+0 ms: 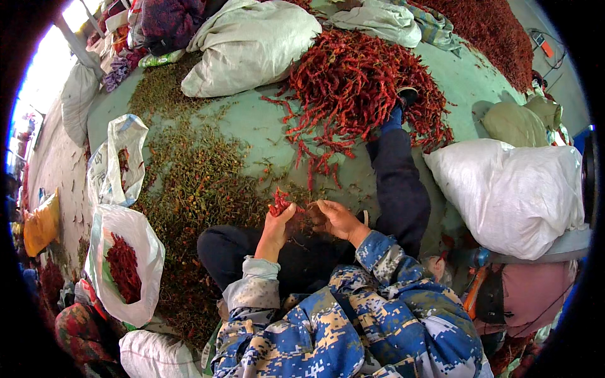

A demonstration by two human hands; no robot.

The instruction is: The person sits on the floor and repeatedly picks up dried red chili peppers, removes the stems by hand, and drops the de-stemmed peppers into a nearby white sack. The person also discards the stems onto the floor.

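Observation:
Above my lap, my left hand (276,230) grips a small bunch of dried red chili peppers (282,202), which stick up past the thumb. To the right of it is my right hand (339,220), thumb and fingers curled close together. Blur hides whether anything is between those fingertips. The two hands are a short gap apart. A large heap of dried red chilies (350,85) lies on the green floor ahead, against my outstretched right foot. Greenish-brown stems and scraps (203,175) are spread over the floor in front and to the left.
At left stand an open white sack (153,264) with red chilies inside and another open bag (134,160). A filled white woven sack (250,47) lies beyond the stems. On the right is a bulging white sack (510,189). A bigger red heap (491,38) covers the far right floor.

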